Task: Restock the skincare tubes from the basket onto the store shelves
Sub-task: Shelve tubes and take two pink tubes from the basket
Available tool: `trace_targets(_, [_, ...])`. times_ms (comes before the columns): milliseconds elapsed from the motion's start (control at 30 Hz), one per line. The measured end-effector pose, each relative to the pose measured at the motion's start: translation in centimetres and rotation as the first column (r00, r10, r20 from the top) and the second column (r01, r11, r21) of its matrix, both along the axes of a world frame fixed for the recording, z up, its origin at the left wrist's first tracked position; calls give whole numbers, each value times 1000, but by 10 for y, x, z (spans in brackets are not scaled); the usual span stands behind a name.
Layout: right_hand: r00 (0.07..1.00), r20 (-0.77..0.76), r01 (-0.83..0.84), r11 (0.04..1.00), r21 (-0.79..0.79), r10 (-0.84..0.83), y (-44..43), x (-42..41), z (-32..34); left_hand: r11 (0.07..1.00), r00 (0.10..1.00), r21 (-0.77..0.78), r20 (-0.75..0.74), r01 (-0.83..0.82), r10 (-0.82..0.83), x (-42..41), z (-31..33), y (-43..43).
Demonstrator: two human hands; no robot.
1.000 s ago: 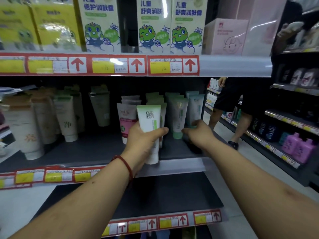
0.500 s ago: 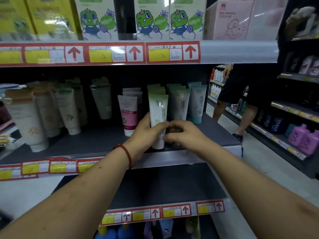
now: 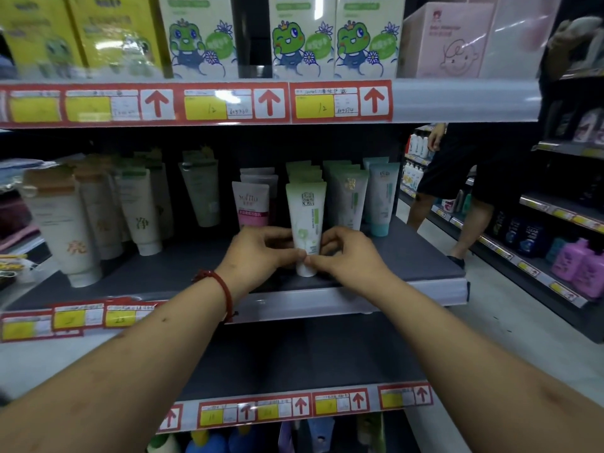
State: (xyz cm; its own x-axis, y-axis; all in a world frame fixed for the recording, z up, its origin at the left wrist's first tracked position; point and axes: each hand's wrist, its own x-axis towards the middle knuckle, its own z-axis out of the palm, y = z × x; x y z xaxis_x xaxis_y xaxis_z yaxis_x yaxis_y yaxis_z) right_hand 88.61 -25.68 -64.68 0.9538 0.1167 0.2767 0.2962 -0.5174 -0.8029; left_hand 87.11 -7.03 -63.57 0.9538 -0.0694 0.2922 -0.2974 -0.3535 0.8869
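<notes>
Forearms: both reach in from the bottom corners toward frame centre; a red bracelet (image 3: 218, 291) circles the left wrist.
Left hand (image 3: 258, 256): fingers curled around the lower left side of the white-and-green tube (image 3: 306, 223).
Right hand (image 3: 346, 253): fingertips pinch the tube's lower right side, touching the left thumb.
Tube: upright, cap down, at the front of the middle shelf (image 3: 408, 256), centre frame.
Behind: a pink tube (image 3: 251, 204) just left, pale green tubes (image 3: 349, 201) just right.
Far right: a person's legs (image 3: 447, 197) in the aisle.
</notes>
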Motion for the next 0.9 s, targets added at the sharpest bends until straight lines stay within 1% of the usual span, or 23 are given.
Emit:
trace_targets(100, [999, -14, 31, 999, -15, -32, 1, 1, 0, 999, 999, 0, -29, -32, 32, 4, -4, 2])
trace_targets(233, [999, -34, 35, 999, -14, -36, 1, 0, 2, 1000, 999, 24, -31, -14, 15, 1, -3, 0])
trace_targets(333, [999, -34, 35, 999, -24, -35, 0, -3, 3, 992, 1000, 126, -16, -17, 19, -4, -2, 0])
trace_targets(400, [997, 3, 74, 997, -19, -73, -2, -9, 5, 977, 997, 203, 33, -73, 68, -11, 1, 4])
trace_targets(500, [983, 115, 146, 989, -29, -142, -5, -28, 12, 956, 988, 260, 114, -134, 107, -31, 6, 16])
trace_targets(567, [978, 170, 145, 983, -112, -124, -5, -45, 18, 927, 974, 329, 190, -178, 120, -49, 9, 26])
trace_targets(633, [972, 223, 129, 964, -231, -77, -1, -65, 23, 893, 960, 399, 259, -210, 110, -68, 11, 37])
trace_targets(700, [963, 268, 107, 940, -325, -17, 5, -88, 26, 844, 950, 479, 294, -241, 104, -90, 11, 48])
trace_targets(800, [962, 262, 58, 880, -471, 77, 19, -126, 24, 723, 932, 614, 345, -316, 114, -132, 3, 61])
trace_targets(900, [957, 249, 22, 822, -569, 146, 34, -160, 9, 635, 919, 683, 375, -362, 121, -171, -14, 72])
